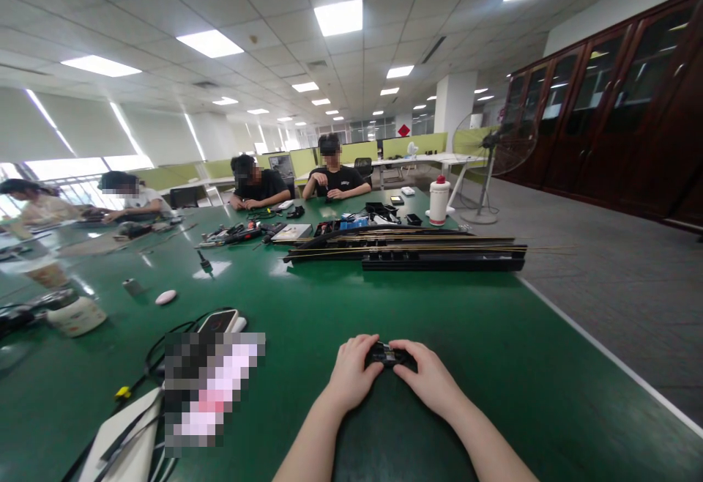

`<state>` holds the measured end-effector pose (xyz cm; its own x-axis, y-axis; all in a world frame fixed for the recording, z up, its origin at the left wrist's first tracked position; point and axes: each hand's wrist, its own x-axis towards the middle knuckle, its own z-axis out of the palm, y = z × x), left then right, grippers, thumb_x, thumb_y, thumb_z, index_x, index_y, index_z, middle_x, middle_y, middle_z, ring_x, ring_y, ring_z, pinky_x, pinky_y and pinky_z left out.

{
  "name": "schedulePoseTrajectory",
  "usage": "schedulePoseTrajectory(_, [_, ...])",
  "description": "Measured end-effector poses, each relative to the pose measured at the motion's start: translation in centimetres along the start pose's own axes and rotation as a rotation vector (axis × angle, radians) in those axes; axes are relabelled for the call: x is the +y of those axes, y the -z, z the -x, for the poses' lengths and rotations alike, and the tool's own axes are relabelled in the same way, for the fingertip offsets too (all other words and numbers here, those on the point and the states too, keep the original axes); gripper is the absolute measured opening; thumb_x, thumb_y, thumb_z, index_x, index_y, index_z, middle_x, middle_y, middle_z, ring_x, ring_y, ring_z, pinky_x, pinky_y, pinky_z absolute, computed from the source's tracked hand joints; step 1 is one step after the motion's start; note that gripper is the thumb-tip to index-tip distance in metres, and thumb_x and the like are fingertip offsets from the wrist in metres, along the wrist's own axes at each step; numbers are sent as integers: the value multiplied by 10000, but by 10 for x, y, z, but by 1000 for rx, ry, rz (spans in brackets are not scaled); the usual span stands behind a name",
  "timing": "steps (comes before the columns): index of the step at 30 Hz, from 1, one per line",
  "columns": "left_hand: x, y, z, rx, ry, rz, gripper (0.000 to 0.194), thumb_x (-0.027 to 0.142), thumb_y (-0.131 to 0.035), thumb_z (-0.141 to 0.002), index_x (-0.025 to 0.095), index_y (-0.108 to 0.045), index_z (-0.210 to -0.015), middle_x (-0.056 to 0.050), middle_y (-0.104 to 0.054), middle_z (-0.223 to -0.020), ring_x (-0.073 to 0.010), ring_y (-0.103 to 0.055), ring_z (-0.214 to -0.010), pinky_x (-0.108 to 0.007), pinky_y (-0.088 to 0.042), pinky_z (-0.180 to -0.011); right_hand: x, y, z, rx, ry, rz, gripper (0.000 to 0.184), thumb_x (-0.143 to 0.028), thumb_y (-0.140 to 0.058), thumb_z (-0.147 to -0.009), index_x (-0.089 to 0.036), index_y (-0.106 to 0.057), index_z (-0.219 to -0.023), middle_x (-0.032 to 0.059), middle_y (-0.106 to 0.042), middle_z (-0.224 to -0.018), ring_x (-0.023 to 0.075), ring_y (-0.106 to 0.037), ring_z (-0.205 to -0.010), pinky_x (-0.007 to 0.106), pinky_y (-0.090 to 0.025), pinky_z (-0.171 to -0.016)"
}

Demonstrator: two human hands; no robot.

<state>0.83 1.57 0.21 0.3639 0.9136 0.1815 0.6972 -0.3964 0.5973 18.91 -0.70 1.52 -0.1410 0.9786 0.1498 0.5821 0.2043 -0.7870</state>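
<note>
Both of my hands meet on a small black part (387, 355) that rests low over the green table (494, 335). My left hand (353, 372) curls its fingers round the part's left end. My right hand (425, 373) pinches the right end with thumb and fingers closed. The part shows bits of metal on top; its shape under my fingers is hidden.
Long black rails with thin rods (417, 251) lie across the table's middle. A white bottle with a red cap (439, 201) stands behind them. Cables, a phone (218, 321) and a blurred patch lie at my left. Several people sit at the far side and left. A fan (494, 149) stands on the floor at right.
</note>
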Motion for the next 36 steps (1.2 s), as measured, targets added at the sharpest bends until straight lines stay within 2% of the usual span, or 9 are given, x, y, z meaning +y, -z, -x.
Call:
schedulePoseTrajectory(28, [10,7,1,-51,79,31,465,220,-490,-744,209,-512,-1208,-61,-538,-1224,-241,-449,-1125,-371,-315,-984,-1,1,-1,-18,-53,-5,342,-186,-532,-697,-236,-635,-1019,44,-647,-1095,218,-558,-1052,355,-381,-961])
schedulePoseTrajectory(36, [7,5,0,-48,79,32,461,219,-495,-749,214,-513,-1210,-55,-537,-1225,-239,-446,-1128,-368,-319,-984,-3,2,-1,-21,-54,-2,340,-184,-525,-693,-248,-641,-1007,36,-651,-1089,218,-560,-1055,348,-386,-958])
